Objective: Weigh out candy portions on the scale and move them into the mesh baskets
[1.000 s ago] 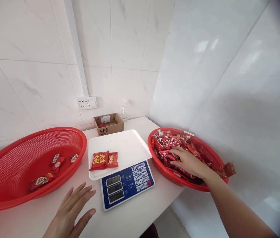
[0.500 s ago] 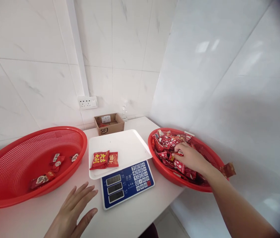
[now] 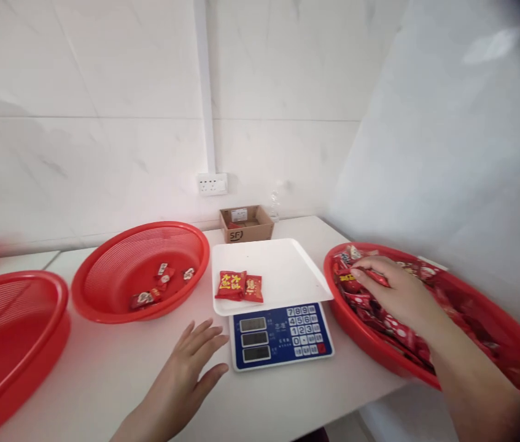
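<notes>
My right hand (image 3: 393, 288) is above the far left part of the right red basket (image 3: 361, 334), its fingers pinched on a small red wrapped packet (image 3: 378, 277). Many red wrapped packets (image 3: 398, 334) fill that basket below it. My left hand (image 3: 186, 374) hovers over the table left of the scale's display, fingers spread and holding nothing. Two red packets with yellow print (image 3: 232, 285) lie side by side on the white pan (image 3: 282, 264) of the blue scale (image 3: 282, 337).
Another red basket (image 3: 103, 307) holds a few small packets (image 3: 149, 298). A further red basket (image 3: 52, 350) stands at the left edge. Behind the scale are a cardboard box (image 3: 255, 232) and a clear bottle (image 3: 274, 205). Tiled wall (image 3: 126, 159) rises behind the table.
The view has turned left, bringing another red basket in at the left. My right hand has lifted from among the packets with one in its fingers. My left hand stays open.
</notes>
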A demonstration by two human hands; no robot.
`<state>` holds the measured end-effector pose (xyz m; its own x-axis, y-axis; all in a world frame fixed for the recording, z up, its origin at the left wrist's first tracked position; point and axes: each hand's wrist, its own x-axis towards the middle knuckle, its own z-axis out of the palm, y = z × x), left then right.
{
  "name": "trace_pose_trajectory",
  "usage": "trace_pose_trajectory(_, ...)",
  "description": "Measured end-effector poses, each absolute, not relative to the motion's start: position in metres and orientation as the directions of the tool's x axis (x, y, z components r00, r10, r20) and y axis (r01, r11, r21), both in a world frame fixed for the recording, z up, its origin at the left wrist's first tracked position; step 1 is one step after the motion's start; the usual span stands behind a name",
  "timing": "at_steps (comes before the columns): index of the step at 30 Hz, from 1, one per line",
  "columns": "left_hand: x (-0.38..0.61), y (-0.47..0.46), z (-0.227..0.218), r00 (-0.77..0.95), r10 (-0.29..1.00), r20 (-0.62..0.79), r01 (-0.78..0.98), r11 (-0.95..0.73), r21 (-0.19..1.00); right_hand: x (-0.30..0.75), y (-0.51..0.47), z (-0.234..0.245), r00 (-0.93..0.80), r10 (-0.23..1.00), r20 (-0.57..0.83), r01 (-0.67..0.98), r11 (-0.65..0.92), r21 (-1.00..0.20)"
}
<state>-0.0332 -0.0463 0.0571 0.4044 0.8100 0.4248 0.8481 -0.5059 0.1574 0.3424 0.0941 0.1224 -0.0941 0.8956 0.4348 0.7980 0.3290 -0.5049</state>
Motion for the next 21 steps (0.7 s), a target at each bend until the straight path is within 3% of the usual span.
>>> trace_pose_trajectory(5,-0.031,-0.058,0.063,0.360,0.867,0.344,0.851,-0.456,0.259,0.257,0.108,0.112,-0.428,0.885,0.186,0.721,0.458,-0.520)
trace_pose_trajectory(8,-0.037,-0.066,0.062,0.326,0.886,0.331,0.862,-0.422,0.281,0.230,0.119,0.098,-0.500,0.864,0.059,0.754,0.468,-0.462)
trace_pose_trajectory(13,-0.047,-0.074,0.057,0.280,0.900,0.333,0.878,-0.381,0.291,0.208,0.123,0.090,-0.378,0.913,0.156,0.791,0.406,-0.458)
trace_pose_trajectory(16,-0.046,-0.074,0.056,0.284,0.904,0.319,0.872,-0.382,0.306,0.190,0.117,0.092,-0.442,0.874,0.199,0.725,0.479,-0.495)
trace_pose_trajectory(21,-0.039,-0.072,0.058,0.303,0.909,0.287,0.860,-0.390,0.330,0.167,0.111,0.087,-0.574,0.801,0.171,0.697,0.587,-0.412)
